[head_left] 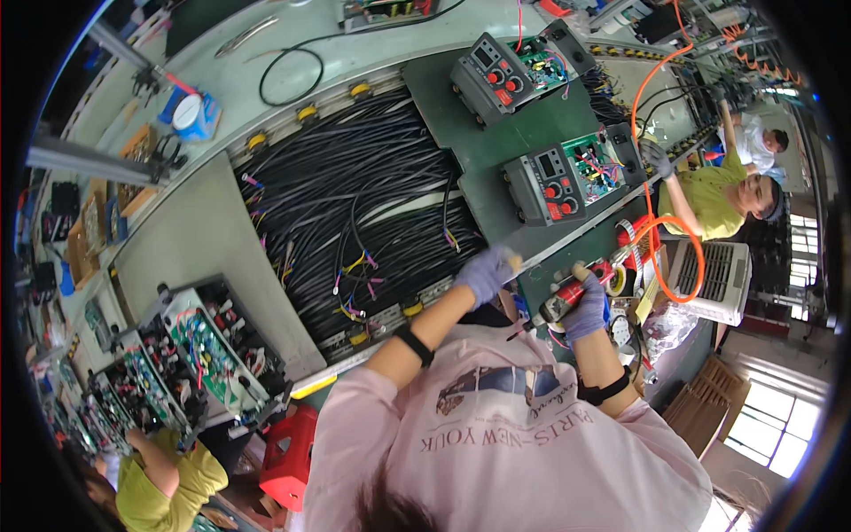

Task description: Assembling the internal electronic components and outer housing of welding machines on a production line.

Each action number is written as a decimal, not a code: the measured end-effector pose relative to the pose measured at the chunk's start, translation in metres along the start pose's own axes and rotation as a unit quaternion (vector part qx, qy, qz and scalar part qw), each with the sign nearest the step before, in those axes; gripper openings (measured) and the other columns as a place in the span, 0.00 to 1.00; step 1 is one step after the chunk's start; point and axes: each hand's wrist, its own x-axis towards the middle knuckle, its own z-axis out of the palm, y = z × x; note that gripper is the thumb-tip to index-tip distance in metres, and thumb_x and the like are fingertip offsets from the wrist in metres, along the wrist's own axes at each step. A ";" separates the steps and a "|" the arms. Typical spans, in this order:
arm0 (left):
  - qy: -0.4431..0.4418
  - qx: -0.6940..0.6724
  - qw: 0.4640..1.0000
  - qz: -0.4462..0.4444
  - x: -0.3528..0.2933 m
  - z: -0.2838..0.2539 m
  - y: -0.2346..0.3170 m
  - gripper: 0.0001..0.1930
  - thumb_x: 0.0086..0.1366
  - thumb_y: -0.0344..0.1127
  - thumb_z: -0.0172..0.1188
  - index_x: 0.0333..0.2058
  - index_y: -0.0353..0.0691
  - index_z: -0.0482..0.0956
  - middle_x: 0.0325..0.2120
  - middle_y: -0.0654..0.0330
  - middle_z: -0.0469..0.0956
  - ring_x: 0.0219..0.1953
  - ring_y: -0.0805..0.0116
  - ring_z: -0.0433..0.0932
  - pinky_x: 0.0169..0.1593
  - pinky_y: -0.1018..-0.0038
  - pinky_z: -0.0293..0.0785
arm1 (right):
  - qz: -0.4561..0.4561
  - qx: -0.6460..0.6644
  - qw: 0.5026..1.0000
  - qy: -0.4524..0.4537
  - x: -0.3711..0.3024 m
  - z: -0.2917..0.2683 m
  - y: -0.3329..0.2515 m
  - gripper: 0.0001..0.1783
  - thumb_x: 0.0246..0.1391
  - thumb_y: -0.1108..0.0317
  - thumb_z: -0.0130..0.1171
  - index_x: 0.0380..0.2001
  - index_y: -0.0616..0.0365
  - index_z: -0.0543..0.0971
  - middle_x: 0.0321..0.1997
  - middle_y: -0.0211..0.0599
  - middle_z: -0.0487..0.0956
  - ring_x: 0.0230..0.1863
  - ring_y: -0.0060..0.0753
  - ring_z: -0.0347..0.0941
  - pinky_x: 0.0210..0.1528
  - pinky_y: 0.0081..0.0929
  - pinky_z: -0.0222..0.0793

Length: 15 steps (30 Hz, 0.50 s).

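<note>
Purple-gloved hands (484, 275), the right one (587, 314) around a cylindrical red-and-grey tool (558, 306).

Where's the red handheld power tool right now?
In the head view, right of centre, the red handheld power tool is in the person's purple-gloved right hand, below the nearer grey unit with red knobs.

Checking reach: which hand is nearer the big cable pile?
Left: the left hand is near the cable pile, at its lower right; the right hand is farther right, holding a tool.
</note>
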 end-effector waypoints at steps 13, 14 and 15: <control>-0.183 0.004 0.983 -0.012 -0.037 -0.014 0.004 0.34 0.39 0.48 0.70 0.45 0.39 0.70 0.38 0.54 0.76 0.40 0.63 0.75 0.45 0.70 0.71 | 0.164 -0.167 0.945 -0.228 -0.007 0.023 0.048 0.24 0.45 0.54 0.63 0.41 0.56 0.70 0.36 0.32 0.73 0.41 0.28 0.71 0.45 0.30 0.68; -0.151 0.071 0.986 -0.027 -0.038 -0.028 0.011 0.33 0.39 0.47 0.70 0.44 0.38 0.71 0.38 0.53 0.76 0.40 0.62 0.75 0.45 0.71 0.71 | 0.079 -0.281 0.908 -0.301 0.009 0.009 0.060 0.26 0.48 0.53 0.61 0.45 0.59 0.69 0.40 0.36 0.73 0.44 0.29 0.70 0.50 0.28 0.66; -0.111 0.135 0.984 -0.043 -0.042 -0.044 0.009 0.32 0.39 0.46 0.69 0.43 0.37 0.71 0.38 0.51 0.76 0.41 0.61 0.76 0.45 0.71 0.71 | 0.114 -0.322 0.876 -0.341 0.003 0.015 0.051 0.24 0.50 0.56 0.59 0.46 0.61 0.70 0.43 0.38 0.73 0.45 0.29 0.70 0.50 0.27 0.65</control>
